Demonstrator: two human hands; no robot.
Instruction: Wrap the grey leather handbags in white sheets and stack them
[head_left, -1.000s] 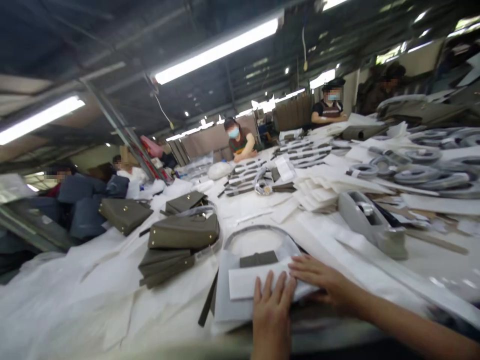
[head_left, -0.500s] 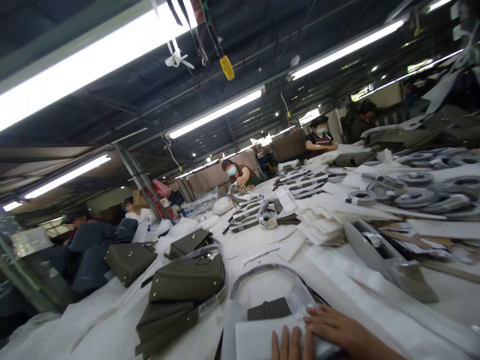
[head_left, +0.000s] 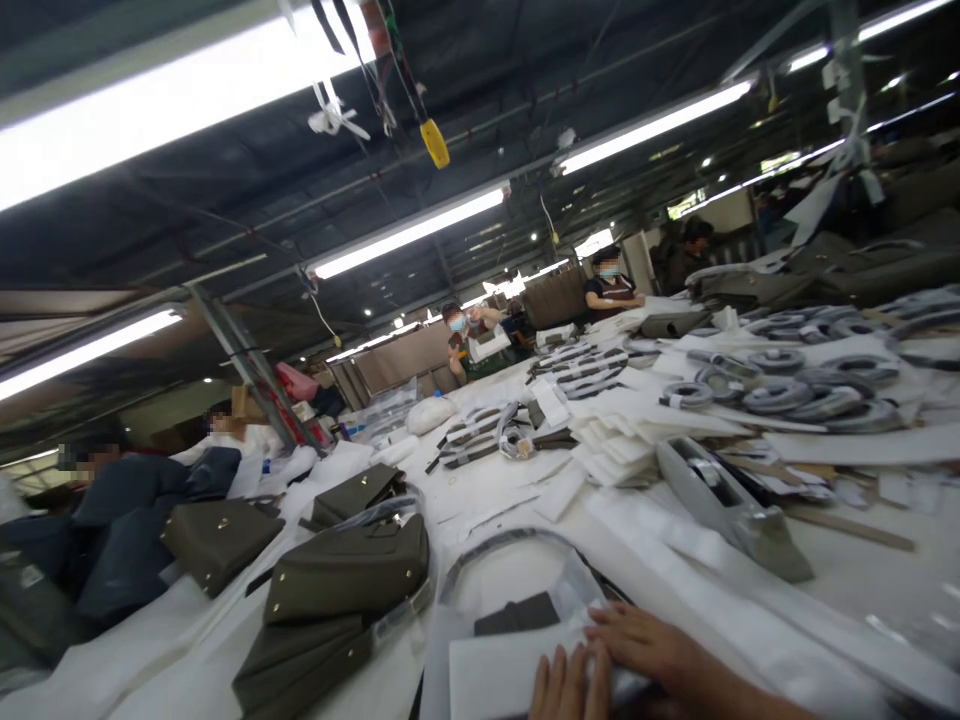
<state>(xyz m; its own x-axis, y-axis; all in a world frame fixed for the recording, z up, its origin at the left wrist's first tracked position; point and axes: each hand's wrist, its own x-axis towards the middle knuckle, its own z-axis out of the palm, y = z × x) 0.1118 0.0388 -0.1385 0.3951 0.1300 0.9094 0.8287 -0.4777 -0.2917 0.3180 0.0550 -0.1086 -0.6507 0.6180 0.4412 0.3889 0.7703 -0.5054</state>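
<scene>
A white foam sheet [head_left: 487, 672] lies at the bottom centre over an olive bag part [head_left: 517, 614], with a wrapped, arched handle [head_left: 517, 537] rising behind it. My left hand [head_left: 574, 688] rests on the sheet with its fingers stretched out; its palm is cut off by the lower edge. Beside it my right hand [head_left: 649, 648] lies flat across the right side of the sheet, fingers extended and close to the left hand. Cloudy wrapping [head_left: 568, 588] stands at the handle's right side. Most of the bag is hidden under the sheet.
Several olive bags [head_left: 349, 570] lie to the left. A tape dispenser [head_left: 697, 480] stands at the right, near paper strips and wrapped grey rings [head_left: 784, 393]. More wrapped handles [head_left: 517, 432] lie farther back. A co-worker [head_left: 476, 340] holds something white across the table.
The whole view has shifted slightly, so things appear farther left. Both hands stay on the foam sheet. The co-worker across the table has raised an arm and now holds something white.
</scene>
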